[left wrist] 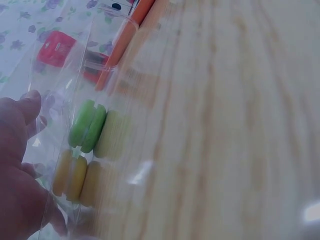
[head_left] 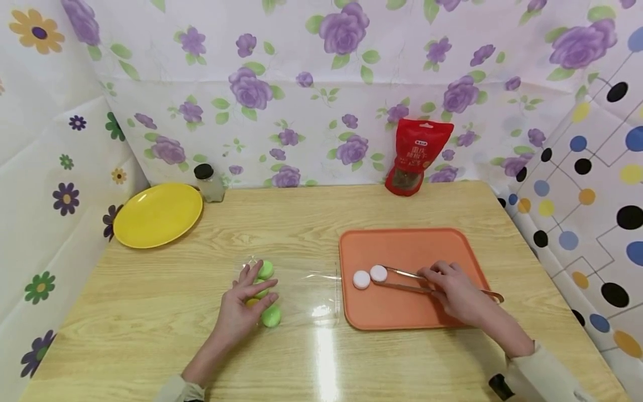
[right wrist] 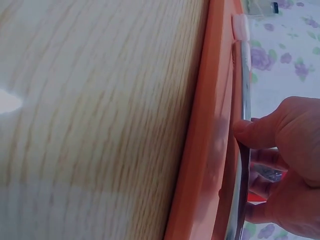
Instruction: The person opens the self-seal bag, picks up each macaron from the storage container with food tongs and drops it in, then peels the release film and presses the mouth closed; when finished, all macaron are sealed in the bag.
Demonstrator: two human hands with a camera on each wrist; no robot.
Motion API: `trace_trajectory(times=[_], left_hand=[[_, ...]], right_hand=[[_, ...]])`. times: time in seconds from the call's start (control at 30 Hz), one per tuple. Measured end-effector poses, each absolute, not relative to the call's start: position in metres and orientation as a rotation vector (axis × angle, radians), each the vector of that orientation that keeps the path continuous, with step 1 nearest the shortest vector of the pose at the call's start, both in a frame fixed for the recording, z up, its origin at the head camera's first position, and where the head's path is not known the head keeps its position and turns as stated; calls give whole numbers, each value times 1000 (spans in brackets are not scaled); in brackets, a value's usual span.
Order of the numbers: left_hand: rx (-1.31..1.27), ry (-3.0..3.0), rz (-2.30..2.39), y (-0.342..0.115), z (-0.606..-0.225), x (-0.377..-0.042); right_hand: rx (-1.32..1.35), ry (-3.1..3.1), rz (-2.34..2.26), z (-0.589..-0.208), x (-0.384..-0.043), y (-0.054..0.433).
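Note:
My right hand (head_left: 452, 290) grips metal tongs (head_left: 404, 287) over the orange tray (head_left: 402, 245). The tong tips lie on either side of a pale pink macaron (head_left: 379, 273). A second pale macaron (head_left: 361, 280) sits just left of it on the tray. My left hand (head_left: 242, 307), fingers spread, rests at the left end of a clear plastic box (head_left: 311, 282). Inside that end stand green macarons (head_left: 271, 316) and a yellow macaron (left wrist: 76, 178), partly covered by the fingers in the head view.
A yellow plate (head_left: 158, 215) leans at the back left, beside a dark-lidded jar (head_left: 211, 184). A red pouch (head_left: 419, 151) stands at the back edge against the flowered cloth (head_left: 311, 128). Wooden tabletop (head_left: 150, 312) surrounds the box and tray.

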State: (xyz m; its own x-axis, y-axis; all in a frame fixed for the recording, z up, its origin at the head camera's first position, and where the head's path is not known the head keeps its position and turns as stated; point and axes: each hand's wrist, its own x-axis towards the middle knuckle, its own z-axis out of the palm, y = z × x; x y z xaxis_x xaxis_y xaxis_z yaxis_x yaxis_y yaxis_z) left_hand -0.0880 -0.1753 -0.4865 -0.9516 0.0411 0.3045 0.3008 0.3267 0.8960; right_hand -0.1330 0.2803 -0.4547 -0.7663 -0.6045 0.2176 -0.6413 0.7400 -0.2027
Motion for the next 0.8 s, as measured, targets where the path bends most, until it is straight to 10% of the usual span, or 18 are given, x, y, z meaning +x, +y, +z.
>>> trace_trajectory(times=[0.8], left_hand=[[-306,-2361,-1667,-176,-488,-89]], right_hand=[[1126,-2787,449,-431,-114,224]])
